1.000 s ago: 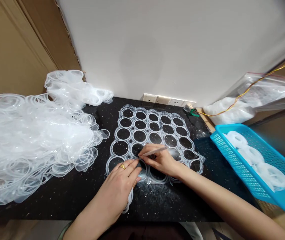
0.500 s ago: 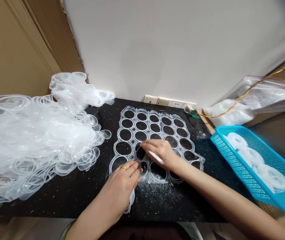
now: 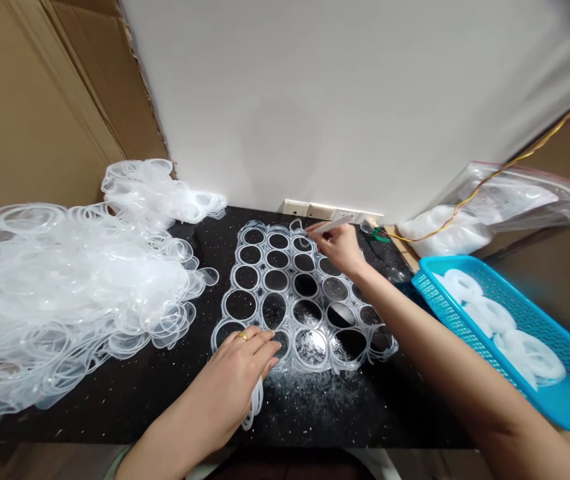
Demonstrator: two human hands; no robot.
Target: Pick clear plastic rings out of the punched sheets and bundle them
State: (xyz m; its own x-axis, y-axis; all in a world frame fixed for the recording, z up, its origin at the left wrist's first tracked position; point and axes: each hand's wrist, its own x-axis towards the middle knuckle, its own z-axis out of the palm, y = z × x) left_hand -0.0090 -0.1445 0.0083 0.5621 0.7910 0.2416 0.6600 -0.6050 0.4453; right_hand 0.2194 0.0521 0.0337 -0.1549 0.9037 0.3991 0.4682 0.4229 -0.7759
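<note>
Black speckled countertop (image 3: 129,400), lower frame: left hand (image 3: 239,367), half-curled, rests on translucent plastic ring sheet (image 3: 261,277), grip unclear; right hand (image 3: 341,248) pinches slim white tool (image 3: 333,224).

This looks like a little workshop. Lots of clear rings (image 3: 89,280) are piled on the black table (image 3: 115,408). A blue basket (image 3: 457,333) sits beside it.

A gold ring (image 3: 243,336) and apparently greenish sleeve (image 3: 113,466) show.
</note>
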